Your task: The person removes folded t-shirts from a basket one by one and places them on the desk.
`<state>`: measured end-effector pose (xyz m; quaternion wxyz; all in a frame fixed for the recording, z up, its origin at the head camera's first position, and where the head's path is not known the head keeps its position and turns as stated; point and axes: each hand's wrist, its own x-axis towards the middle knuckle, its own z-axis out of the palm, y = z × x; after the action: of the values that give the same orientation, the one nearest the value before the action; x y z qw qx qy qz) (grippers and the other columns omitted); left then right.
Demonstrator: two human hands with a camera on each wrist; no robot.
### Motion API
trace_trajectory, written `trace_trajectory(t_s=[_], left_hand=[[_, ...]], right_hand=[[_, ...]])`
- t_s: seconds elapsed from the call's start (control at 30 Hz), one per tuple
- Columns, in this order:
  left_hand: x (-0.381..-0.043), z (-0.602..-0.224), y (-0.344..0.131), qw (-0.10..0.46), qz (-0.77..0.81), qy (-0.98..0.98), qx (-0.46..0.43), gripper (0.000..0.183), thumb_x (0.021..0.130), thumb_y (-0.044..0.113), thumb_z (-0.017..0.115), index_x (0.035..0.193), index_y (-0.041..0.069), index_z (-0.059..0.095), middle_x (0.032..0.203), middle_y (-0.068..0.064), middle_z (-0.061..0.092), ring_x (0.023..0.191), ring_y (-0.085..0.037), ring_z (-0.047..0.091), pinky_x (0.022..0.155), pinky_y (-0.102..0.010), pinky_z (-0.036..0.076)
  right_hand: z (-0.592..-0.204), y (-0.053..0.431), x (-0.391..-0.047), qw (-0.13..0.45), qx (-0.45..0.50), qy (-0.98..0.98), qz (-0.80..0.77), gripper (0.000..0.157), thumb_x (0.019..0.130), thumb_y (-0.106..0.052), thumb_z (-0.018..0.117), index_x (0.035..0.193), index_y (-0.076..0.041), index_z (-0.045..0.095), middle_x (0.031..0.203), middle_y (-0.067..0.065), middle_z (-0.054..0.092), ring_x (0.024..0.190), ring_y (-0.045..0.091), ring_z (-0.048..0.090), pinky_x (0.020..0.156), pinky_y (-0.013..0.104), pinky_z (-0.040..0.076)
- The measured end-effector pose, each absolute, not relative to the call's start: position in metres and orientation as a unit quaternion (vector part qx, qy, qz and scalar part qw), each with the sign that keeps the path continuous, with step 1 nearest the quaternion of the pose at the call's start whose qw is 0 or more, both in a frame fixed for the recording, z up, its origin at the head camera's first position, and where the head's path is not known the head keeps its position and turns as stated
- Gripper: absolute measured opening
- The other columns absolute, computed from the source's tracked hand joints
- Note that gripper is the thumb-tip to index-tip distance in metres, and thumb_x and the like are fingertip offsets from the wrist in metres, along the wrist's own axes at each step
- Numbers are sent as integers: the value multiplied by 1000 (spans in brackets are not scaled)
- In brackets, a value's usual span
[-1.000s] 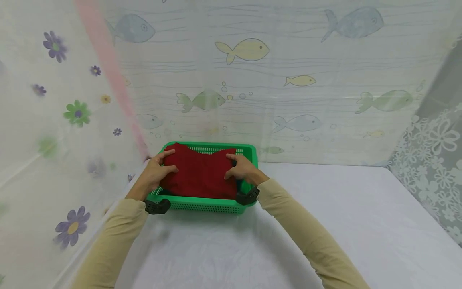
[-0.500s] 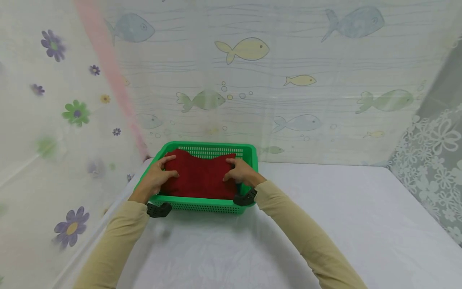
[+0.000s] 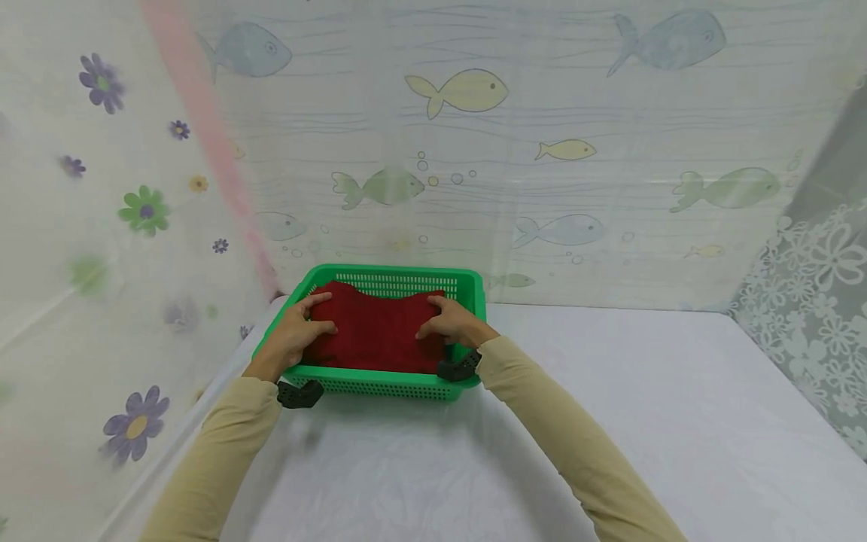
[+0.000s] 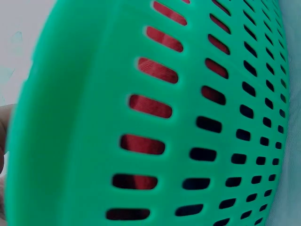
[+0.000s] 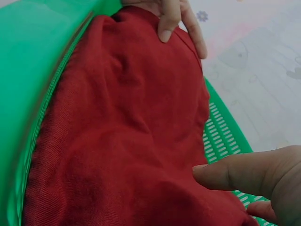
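A folded red cloth (image 3: 375,335) lies in a green plastic basket (image 3: 379,382), its far edge dipping in the middle. At its left side my left hand (image 3: 293,331) holds it, thumb and forefinger spread over the top. My right hand (image 3: 455,322) grips the opposite side in the same way. In the right wrist view the right thumb (image 5: 235,173) lies on the fabric with another finger at the edge; the left hand (image 5: 171,19) shows at the far end. Through the basket's slots (image 4: 150,106), the left wrist view shows red cloth with something dark below.
A white-covered table (image 3: 609,406) carries the basket near its left back corner. Behind hangs a curtain (image 3: 542,181) printed with fish, and a flowered sheet (image 3: 101,301) closes the left side. Dark wrist devices (image 3: 460,366) sit close to the basket's front rim.
Over the first half second both hands lowered the red cloth deeper into the basket, uncovering more of its back wall. Since then hands and cloth have stayed almost still.
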<state>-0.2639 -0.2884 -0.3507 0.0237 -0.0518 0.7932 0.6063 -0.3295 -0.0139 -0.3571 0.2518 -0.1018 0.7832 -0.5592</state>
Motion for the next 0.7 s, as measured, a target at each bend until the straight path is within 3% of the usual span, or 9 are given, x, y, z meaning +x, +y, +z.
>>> trace_trajectory(t_s=[0.23, 0.43, 0.7], left_hand=[[-264, -352, -288, 27, 606, 794, -53, 74, 87, -3, 60, 153, 11, 28, 144, -22, 34, 122, -33, 39, 91, -37, 42], [-264, -351, -288, 25, 606, 794, -49, 74, 88, -3, 60, 154, 10, 28, 144, -22, 34, 122, -34, 38, 93, -41, 41], [-263, -348, -287, 22, 605, 795, -42, 74, 87, -3, 59, 153, 9, 28, 143, -22, 34, 121, -33, 38, 93, -40, 40]], right_hand=[[-359, -14, -331, 231, -119, 805, -533, 79, 83, -5, 71, 151, -4, 30, 143, 17, 39, 124, 30, 43, 103, 45, 38], [-361, -13, -332, 202, -135, 816, -524, 72, 83, -8, 71, 147, -5, 40, 145, 15, 38, 129, 30, 38, 107, 48, 31], [-363, -13, -332, 235, -153, 787, -550, 66, 83, -6, 70, 144, -3, 45, 147, 15, 36, 134, 30, 33, 107, 46, 31]])
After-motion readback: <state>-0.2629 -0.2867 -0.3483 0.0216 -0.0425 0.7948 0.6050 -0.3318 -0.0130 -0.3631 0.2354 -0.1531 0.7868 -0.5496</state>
